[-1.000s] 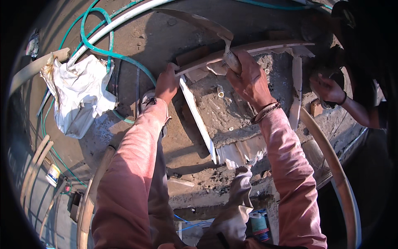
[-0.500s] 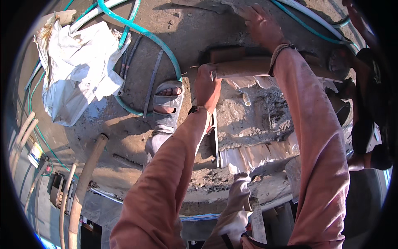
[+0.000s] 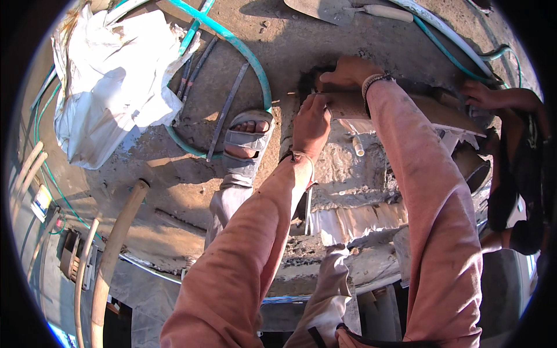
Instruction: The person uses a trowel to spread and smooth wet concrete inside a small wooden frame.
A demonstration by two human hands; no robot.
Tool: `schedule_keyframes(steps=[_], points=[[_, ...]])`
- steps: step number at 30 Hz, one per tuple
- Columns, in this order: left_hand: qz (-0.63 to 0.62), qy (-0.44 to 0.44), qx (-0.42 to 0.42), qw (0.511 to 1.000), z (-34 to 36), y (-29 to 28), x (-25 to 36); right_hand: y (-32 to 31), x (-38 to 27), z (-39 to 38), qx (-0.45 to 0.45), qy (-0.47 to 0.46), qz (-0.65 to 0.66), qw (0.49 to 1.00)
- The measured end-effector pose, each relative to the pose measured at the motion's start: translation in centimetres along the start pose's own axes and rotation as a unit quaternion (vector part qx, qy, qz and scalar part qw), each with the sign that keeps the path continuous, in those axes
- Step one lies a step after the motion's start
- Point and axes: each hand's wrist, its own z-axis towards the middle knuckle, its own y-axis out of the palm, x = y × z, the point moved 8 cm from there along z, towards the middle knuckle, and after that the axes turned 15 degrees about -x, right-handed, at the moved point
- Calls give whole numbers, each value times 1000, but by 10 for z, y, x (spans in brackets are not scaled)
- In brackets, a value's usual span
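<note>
My left hand [image 3: 312, 126] is closed around the left end of a long wooden board [image 3: 348, 106], which stands along the far side of a recessed patch of wet mortar [image 3: 342, 174]. Just beyond the board, my right hand [image 3: 351, 72] is bent down with its thumb pointing left. Its other fingers are mostly hidden, and it looks closed on something I cannot make out. A short pale pipe stub [image 3: 358, 146] sticks up from the mortar. Crumpled plastic sheeting [image 3: 357, 223] lines the near edge of the patch.
Beyond my hands lies a trowel [image 3: 325, 8] with a wooden handle. A co-worker's hand [image 3: 483, 94] is near the board's right end. Left are a white sack [image 3: 110, 87], a green hose [image 3: 246, 52], a metal bar [image 3: 227, 113] and bamboo poles [image 3: 119, 249]. My sandalled foot [image 3: 246, 139] stands beside the patch.
My right hand has come back from the far ground to just behind the board, close to my left hand. The view has shifted, showing the whole trowel. The co-worker's hand has come down toward the board.
</note>
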Motion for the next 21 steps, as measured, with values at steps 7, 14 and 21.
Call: schedule_keyframes(steps=[7, 14, 21], points=[[39, 25, -35, 998, 5, 7, 2, 19, 8, 23, 32, 34, 85, 995], [81, 37, -69, 994, 8, 7, -5, 25, 5, 13, 73, 63, 148, 984], [128, 46, -88, 987, 9, 9, -2, 18, 23, -3, 48, -11, 165, 985]])
